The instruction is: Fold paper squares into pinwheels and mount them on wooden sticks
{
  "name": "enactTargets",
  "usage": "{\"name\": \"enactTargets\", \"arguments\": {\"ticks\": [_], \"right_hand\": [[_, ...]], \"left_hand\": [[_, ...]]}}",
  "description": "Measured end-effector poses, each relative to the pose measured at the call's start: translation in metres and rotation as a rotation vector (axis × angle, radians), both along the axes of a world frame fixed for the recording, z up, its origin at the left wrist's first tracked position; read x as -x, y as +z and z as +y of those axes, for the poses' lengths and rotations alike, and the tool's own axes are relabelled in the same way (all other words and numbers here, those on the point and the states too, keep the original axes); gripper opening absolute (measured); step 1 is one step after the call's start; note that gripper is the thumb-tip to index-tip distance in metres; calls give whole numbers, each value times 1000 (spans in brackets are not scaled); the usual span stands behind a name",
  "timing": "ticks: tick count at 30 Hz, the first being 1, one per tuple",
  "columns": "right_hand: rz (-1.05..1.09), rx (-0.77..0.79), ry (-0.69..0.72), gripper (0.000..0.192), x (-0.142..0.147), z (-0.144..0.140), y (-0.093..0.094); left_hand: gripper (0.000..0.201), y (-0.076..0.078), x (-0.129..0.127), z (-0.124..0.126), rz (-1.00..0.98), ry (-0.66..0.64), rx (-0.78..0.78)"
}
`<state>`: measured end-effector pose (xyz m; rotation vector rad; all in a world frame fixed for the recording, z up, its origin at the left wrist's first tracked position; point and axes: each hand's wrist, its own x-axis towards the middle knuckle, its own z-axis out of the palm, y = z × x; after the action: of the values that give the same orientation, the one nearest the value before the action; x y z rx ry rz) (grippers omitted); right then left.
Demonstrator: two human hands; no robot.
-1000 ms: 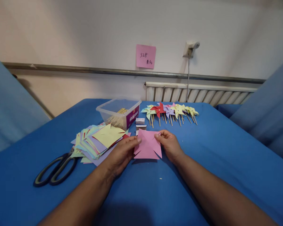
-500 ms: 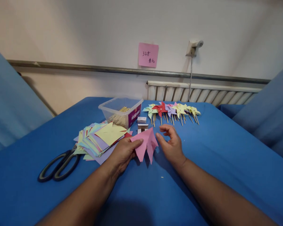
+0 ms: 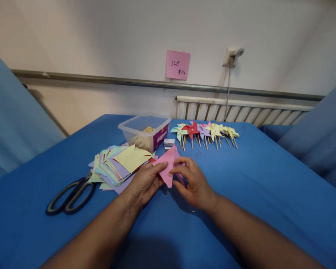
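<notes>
While both hands [image 3: 170, 179] are pinching the pink paper [image 3: 168, 164], flaps are needing even, centred folding above the tabletop [image 3: 240, 179].

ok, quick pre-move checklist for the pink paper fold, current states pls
1. Pink paper held by both hands: ok, left hand on its left edge, right hand pinching from the right.
2. Paper lifted off the blue table: ok, it stands up between the fingers.
3. Pin or fastener in hand: cannot tell, fingers hide the centre.
4. Stick supply within reach: ok, clear box with sticks sits just behind the hands.
5. Scissors out of the way: ok, lying at far left, untouched.
6. Finished pinwheels undisturbed: ok, row lies at the back.
</notes>
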<state>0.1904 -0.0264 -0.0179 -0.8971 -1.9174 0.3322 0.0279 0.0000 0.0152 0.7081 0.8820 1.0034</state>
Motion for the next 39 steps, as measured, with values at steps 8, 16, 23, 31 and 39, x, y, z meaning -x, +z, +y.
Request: {"name": "enactTargets", "arguments": {"ticks": [8, 16, 23, 31, 39], "right_hand": [[171, 88, -17, 9, 2, 2, -3], [350, 263, -93, 8, 4, 6, -3], [433, 369, -105, 11, 5, 9, -6], [470, 416, -97, 14, 5, 12, -8], [465, 412, -113, 15, 5, 13, -9]], "left_hand": [[14, 1, -3, -3, 21, -10, 48], [16, 1, -3, -4, 62, 38, 54], [12, 4, -6, -7, 108, -9, 14], [13, -1, -5, -4, 126, -25, -13], [25, -3, -8, -2, 165, -50, -41]]}}
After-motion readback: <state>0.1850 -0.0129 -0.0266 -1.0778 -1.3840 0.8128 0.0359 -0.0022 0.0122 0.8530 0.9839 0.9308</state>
